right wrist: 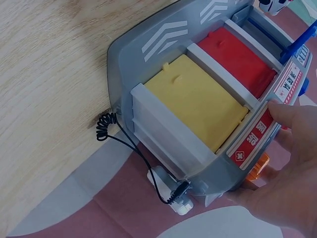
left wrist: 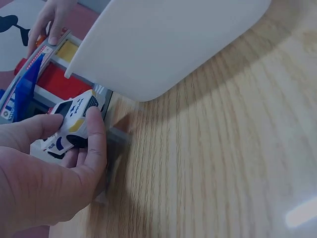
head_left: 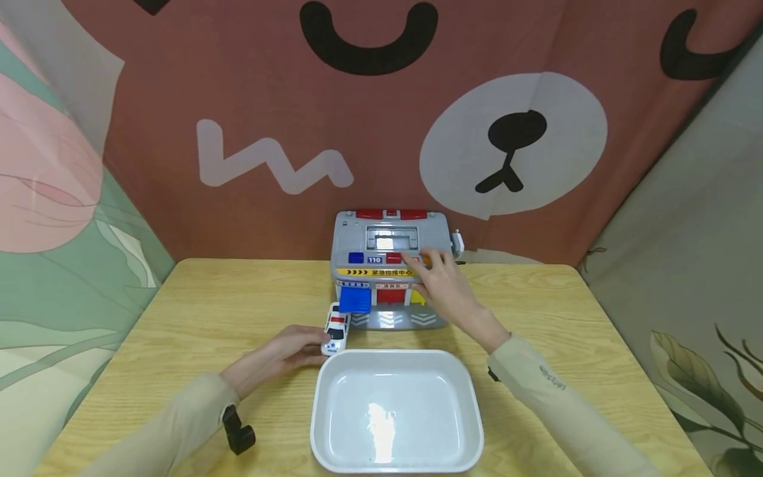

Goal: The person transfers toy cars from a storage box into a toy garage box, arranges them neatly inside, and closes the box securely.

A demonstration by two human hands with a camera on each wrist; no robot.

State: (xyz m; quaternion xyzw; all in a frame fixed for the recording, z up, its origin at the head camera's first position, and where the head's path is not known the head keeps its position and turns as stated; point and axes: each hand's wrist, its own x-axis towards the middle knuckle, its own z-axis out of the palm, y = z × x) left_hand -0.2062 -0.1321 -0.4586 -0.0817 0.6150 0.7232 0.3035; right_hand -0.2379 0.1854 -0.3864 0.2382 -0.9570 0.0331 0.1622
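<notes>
A white toy police car (head_left: 336, 329) is pinched between the thumb and fingers of my left hand (head_left: 292, 348). It stands at the front left of a grey toy emergency station (head_left: 390, 271), close to the raised blue garage door (head_left: 355, 300). My right hand (head_left: 450, 295) grips the station's upper front right edge; the thumb lies against the red sign (right wrist: 250, 136) and the other fingers reach over the top near an orange button (right wrist: 258, 166). In the right wrist view, the red door (right wrist: 237, 60) and yellow door (right wrist: 195, 99) are down.
A white plastic tub (head_left: 393, 353) stands in front of the station, right beside the car. A white handset (right wrist: 169, 190) on a coiled black cord hangs at the station's right side. Behind the wooden table (head_left: 238, 291) is a printed curtain (head_left: 268, 218).
</notes>
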